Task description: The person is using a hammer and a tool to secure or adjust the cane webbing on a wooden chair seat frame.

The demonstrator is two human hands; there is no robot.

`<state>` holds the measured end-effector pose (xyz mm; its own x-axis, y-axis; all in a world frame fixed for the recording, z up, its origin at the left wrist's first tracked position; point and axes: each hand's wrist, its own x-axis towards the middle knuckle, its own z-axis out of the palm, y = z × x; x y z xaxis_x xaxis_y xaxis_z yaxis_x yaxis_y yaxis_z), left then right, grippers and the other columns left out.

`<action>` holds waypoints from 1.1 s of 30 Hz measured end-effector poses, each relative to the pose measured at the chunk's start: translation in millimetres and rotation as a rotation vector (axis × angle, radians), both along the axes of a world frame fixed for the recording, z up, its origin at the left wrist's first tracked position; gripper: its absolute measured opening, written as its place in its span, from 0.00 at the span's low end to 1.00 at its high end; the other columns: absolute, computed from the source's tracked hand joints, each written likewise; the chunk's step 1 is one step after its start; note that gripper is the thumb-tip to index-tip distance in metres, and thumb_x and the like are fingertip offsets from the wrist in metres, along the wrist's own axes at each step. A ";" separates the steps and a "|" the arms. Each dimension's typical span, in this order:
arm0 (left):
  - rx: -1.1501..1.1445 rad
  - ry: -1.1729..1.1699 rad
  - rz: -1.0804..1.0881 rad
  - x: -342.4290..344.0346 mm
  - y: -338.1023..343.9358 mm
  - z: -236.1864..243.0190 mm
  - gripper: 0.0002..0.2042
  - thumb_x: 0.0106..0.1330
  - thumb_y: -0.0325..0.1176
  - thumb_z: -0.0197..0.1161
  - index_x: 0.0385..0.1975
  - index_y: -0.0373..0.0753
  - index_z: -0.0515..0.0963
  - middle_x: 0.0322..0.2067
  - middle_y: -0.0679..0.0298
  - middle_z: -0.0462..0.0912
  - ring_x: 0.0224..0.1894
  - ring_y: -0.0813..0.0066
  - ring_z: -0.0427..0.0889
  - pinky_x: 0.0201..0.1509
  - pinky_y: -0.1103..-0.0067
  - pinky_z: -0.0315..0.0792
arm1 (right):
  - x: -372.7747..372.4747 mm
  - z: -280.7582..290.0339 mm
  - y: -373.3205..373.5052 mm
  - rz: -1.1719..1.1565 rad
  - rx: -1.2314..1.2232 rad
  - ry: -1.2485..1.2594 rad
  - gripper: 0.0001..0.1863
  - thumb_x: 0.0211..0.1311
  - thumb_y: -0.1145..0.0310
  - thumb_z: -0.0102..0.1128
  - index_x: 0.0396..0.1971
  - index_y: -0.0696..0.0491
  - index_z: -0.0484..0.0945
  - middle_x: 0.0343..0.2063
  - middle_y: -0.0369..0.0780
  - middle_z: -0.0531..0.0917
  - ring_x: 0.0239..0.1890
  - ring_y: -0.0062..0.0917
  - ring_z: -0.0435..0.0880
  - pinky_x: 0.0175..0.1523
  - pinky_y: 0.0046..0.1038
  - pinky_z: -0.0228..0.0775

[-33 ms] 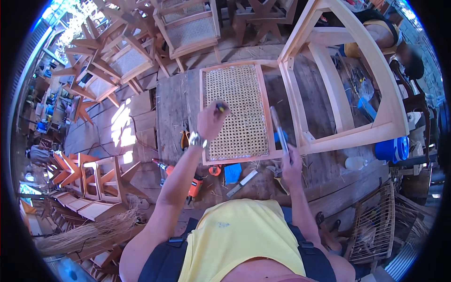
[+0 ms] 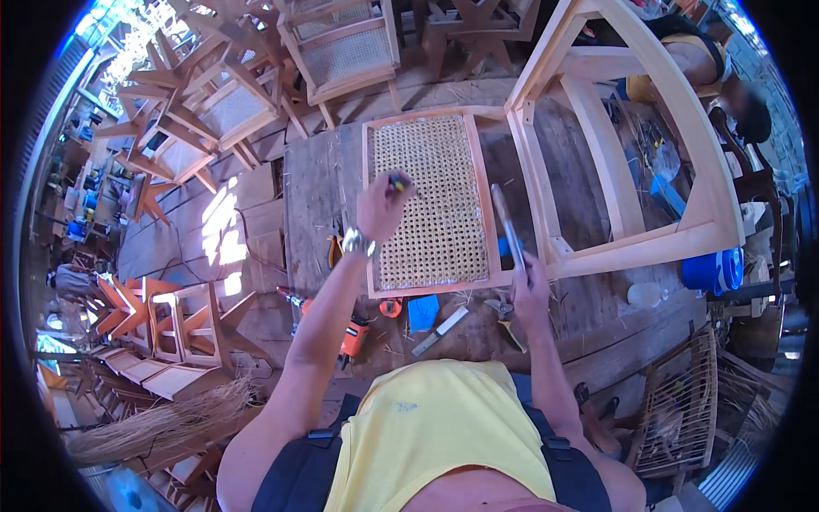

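Observation:
A chair frame lies on the wooden work surface with a woven cane panel [image 2: 431, 230] set in its pale wood border. Above the panel's left part is my left hand [image 2: 381, 209], closed around a small tool with a dark and yellow handle [image 2: 397, 182]; whether its tip touches the cane is hidden. Just right of the panel, my right hand [image 2: 531, 286] grips a long, narrow grey metal tool [image 2: 507, 224], slanting up and away. The exact kind of either tool cannot be made out.
Near the frame's front edge lie an orange power tool [image 2: 354, 334], a tape measure [image 2: 390, 307], a blue piece [image 2: 423, 313], a flat metal blade [image 2: 441, 331] and pliers [image 2: 507, 324]. The chair's open side [image 2: 601, 162] rises at right. Stacked chairs [image 2: 230, 111] stand far left; a person [image 2: 691, 64] sits far right.
My left hand has moved slightly farther away over the cane panel with its tool. My right hand and the grey metal tool have shifted only a little.

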<state>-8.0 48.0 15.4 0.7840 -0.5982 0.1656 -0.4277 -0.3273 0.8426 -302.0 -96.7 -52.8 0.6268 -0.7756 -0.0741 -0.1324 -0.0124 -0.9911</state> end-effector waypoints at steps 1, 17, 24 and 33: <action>-0.002 -0.030 0.027 13.1 -8.2 -1.7 0.10 0.64 0.32 0.70 0.42 0.39 0.81 0.30 0.65 0.88 0.30 0.82 0.85 0.32 0.83 0.75 | 7.8 -4.0 -9.4 0.008 0.024 0.065 0.16 0.73 0.70 0.51 0.57 0.61 0.72 0.39 0.36 0.79 0.37 0.16 0.75 0.42 0.22 0.69; -0.059 -0.118 0.015 55.4 -77.9 -45.1 0.12 0.61 0.34 0.71 0.42 0.41 0.79 0.26 0.60 0.85 0.26 0.70 0.85 0.31 0.75 0.76 | 100.0 0.8 4.3 0.356 0.018 0.045 0.15 0.71 0.70 0.54 0.54 0.60 0.75 0.32 0.34 0.79 0.32 0.14 0.74 0.36 0.21 0.67; -0.123 -0.091 0.123 61.8 -73.8 -35.2 0.12 0.61 0.34 0.71 0.41 0.41 0.79 0.26 0.61 0.86 0.26 0.70 0.85 0.31 0.75 0.76 | 135.2 18.0 0.3 0.394 -0.147 0.094 0.15 0.69 0.66 0.54 0.51 0.58 0.76 0.28 0.46 0.82 0.29 0.27 0.82 0.37 0.33 0.73; -0.068 -0.118 0.182 70.1 -84.3 -11.7 0.12 0.63 0.37 0.72 0.43 0.42 0.81 0.26 0.66 0.87 0.28 0.79 0.85 0.32 0.80 0.76 | 127.0 0.3 -17.3 0.201 -0.130 0.114 0.16 0.70 0.68 0.55 0.52 0.60 0.75 0.29 0.42 0.82 0.32 0.20 0.80 0.37 0.28 0.73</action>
<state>62.1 -36.3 3.7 0.8507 -0.4333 0.2975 -0.4636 -0.3519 0.8132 -174.9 -113.9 -52.5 0.7628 -0.6437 -0.0613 -0.2252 -0.1757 -0.9583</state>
